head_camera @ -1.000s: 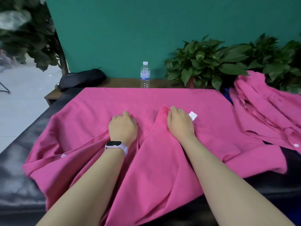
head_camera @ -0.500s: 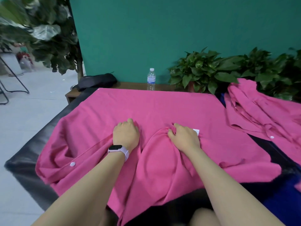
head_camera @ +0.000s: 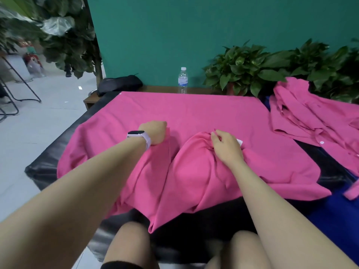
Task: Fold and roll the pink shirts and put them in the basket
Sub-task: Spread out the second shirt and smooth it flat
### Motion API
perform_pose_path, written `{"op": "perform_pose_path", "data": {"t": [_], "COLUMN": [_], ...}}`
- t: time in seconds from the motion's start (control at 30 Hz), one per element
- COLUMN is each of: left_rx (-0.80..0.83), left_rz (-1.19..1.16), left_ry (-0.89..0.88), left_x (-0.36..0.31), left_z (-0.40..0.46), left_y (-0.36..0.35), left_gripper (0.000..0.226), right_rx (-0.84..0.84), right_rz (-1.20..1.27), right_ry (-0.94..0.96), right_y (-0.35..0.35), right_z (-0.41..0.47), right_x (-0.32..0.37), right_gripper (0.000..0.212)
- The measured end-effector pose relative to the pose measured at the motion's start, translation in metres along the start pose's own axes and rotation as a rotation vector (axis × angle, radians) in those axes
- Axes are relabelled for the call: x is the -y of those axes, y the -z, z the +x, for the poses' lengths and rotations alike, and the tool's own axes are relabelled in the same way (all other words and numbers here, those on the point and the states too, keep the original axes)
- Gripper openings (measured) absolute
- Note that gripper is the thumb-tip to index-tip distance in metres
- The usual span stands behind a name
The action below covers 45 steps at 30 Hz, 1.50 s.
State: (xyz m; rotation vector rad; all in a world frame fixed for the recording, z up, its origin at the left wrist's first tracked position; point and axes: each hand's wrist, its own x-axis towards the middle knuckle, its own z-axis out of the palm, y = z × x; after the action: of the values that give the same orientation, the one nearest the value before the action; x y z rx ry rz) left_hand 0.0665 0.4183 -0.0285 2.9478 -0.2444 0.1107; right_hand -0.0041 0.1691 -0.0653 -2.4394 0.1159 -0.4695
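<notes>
A large pink shirt (head_camera: 194, 111) lies spread over the black table (head_camera: 44, 167), its near part bunched into folds. My left hand (head_camera: 155, 133), with a white watch on the wrist, is closed on a fold of the shirt at its middle. My right hand (head_camera: 226, 146) pinches a bunched fold of the same shirt beside a small white label (head_camera: 240, 141). A pile of other pink shirts (head_camera: 310, 117) lies at the right. No basket is in view.
A water bottle (head_camera: 182, 80) and a black bag (head_camera: 120, 85) sit on a wooden ledge behind the table. Potted plants (head_camera: 252, 72) line the green wall. A blue cloth (head_camera: 340, 220) lies at the right near edge. My knees show below the table.
Both hands have drawn the shirt's near part up into a bigger bunch. The left hand has turned and closed on the cloth. The camera has tipped down, showing my knees.
</notes>
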Motion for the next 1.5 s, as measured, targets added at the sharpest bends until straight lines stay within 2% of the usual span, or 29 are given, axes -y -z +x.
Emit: {"op": "perform_pose_path", "data": {"t": [0.07,0.17,0.23,0.37,0.47,0.57,0.67,0.73,0.83,0.93,1.1,1.23,1.33,1.5], "left_rx": [-0.055,-0.238,-0.289,-0.246,-0.217,-0.204,-0.214,-0.233,-0.268,-0.284,-0.309,-0.339,-0.334,-0.349], "left_rz": [-0.141,-0.141,-0.159,-0.205,-0.149,-0.085,-0.102,-0.122,-0.196,-0.215,-0.252,-0.132,-0.080,-0.033], "left_ry": [0.034,0.043,0.006,-0.122,-0.091,-0.099,-0.096,-0.087,-0.062,-0.042,-0.026,-0.039,0.031,0.118], "left_x": [0.011,0.021,0.019,0.018,0.032,0.038,0.041,0.042,0.046,0.045,0.046,0.047,0.044,0.040], "left_z": [0.020,0.048,0.070,0.109,0.117,0.121,0.130,0.131,0.131,0.134,0.134,0.121,0.100,0.045], "left_y": [0.016,0.031,0.040,0.033,-0.012,-0.042,-0.044,-0.045,-0.046,-0.045,-0.045,-0.040,-0.041,-0.043], "left_gripper": [0.026,0.024,0.022,0.023,0.025,0.026,0.027,0.026,0.024,0.023,0.019,0.019,0.025,0.029], "right_rx": [-0.025,-0.009,-0.004,-0.011,-0.005,0.014,0.089,0.038,-0.107,-0.083,-0.083,0.010,0.016,0.081], "right_rz": [0.020,-0.086,-0.218,-0.296,-0.328,-0.353,-0.327,-0.240,-0.333,-0.455,-0.438,-0.309,-0.275,-0.247], "right_ry": [0.001,0.056,0.164,0.242,0.274,0.212,0.110,0.111,0.151,0.112,0.221,0.140,0.119,0.139], "right_y": [0.002,-0.002,-0.009,-0.013,-0.014,-0.015,-0.011,-0.006,-0.007,-0.035,-0.070,-0.066,-0.061,-0.044], "right_z": [-0.001,-0.001,0.000,0.007,0.008,0.015,0.050,0.089,0.145,0.168,0.161,0.153,0.135,0.098], "right_x": [0.000,0.003,0.002,0.002,0.005,0.006,0.011,0.023,0.029,0.015,-0.004,-0.013,-0.012,-0.007], "right_gripper": [0.038,0.032,0.027,0.023,0.026,0.035,0.033,0.035,0.027,0.029,0.030,0.026,0.034,0.035]}}
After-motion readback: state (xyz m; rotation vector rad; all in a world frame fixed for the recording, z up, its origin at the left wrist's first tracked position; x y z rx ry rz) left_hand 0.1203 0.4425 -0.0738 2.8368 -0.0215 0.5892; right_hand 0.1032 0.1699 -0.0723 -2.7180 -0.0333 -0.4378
